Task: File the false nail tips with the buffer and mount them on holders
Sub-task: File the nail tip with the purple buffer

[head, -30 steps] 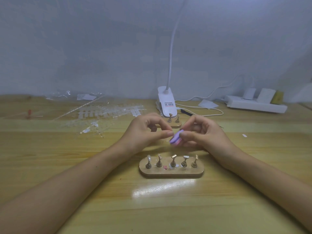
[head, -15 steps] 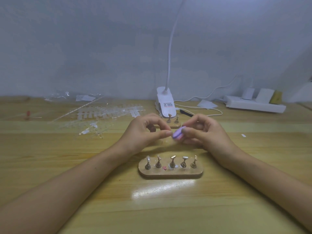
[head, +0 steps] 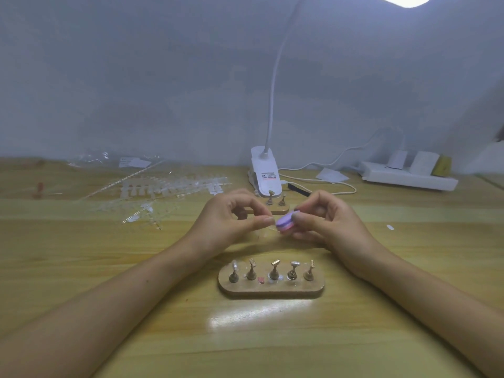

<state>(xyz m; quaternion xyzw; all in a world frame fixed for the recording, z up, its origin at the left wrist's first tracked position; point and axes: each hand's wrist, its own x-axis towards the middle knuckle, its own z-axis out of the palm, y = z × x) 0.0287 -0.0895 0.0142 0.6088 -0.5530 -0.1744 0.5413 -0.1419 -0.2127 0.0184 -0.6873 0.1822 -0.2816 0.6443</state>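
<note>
Pale wooden tabletop (head: 109, 268) bears a five-peg holder stand (head: 272, 292), and just behind it the right hand (head: 336, 226) pinches a purple-and-pink buffer (head: 285, 223) against a clear nail tip (head: 269, 228) pinched by the left hand (head: 226, 223).

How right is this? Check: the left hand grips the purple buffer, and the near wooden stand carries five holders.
Wrong hand: the head view shows the right hand gripping the purple buffer; the left hand pinches a nail tip beside it. The near wooden stand has five holders.

Label (head: 269, 176) on white lamp clip (head: 261, 159), print seemingly red and black, unreadable
</note>
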